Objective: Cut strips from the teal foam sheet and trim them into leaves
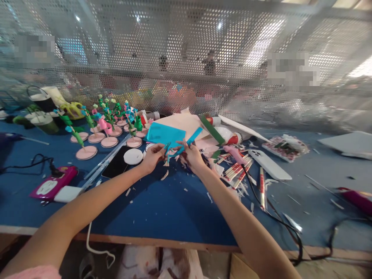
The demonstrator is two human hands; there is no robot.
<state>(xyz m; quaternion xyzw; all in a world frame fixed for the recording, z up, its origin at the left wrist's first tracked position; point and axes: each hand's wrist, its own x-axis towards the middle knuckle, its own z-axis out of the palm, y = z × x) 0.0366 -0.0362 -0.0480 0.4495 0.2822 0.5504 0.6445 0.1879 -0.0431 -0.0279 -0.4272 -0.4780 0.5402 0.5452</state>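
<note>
My left hand and my right hand meet over the middle of the blue table. Both are pinched on a thin blue paper strip that slants up to the right from my fingers. Its lower end sits between my left thumb and fingers. Just behind the hands lies a blue paper sheet on a pile of pink paper.
Several small paper flowers on pink round bases stand at the back left. A black phone, a white disc, a white phone, glue bottles, sticks, cables and paper scraps lie around. A perforated metal screen closes the back.
</note>
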